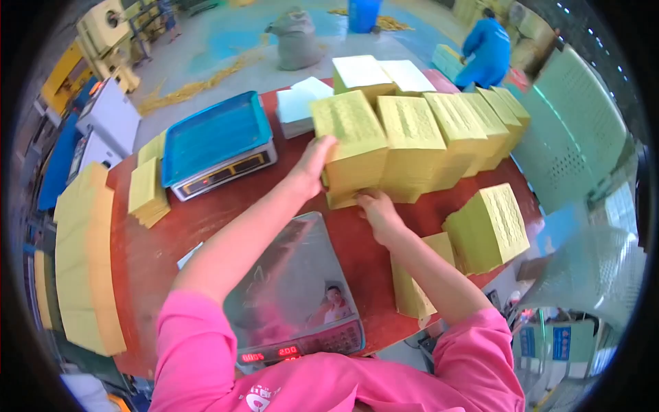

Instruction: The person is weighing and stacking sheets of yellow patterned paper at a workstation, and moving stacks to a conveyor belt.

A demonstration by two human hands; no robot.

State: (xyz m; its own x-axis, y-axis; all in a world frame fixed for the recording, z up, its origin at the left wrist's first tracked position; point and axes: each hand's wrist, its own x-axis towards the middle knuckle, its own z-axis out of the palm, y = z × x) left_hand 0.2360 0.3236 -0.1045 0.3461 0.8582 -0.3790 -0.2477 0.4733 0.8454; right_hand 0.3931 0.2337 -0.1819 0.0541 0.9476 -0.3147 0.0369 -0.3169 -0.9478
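A tall stack of yellow paper (353, 158), its top sheets patterned with rows of embossed marks, stands at the left end of a row of similar stacks. My left hand (312, 167) grips its left side, thumb near the upper edge. Low on the front, my right hand (379, 213) has its fingers curled at the bottom corner; the fingertips are partly hidden. Pressed close on the right is another yellow paper stack (412, 144). Below my forearms lies a digital scale (302, 268) with a shiny bare platform and lit red digits.
On the red table (147, 268) are a blue-trayed scale (220, 137), white paper (296, 110), and yellow stacks (489, 230) at right. Yellow bundles (86, 261) line the left edge. Beyond are a grey sack (295, 41), a blue bin (364, 15) and a person in blue (489, 51).
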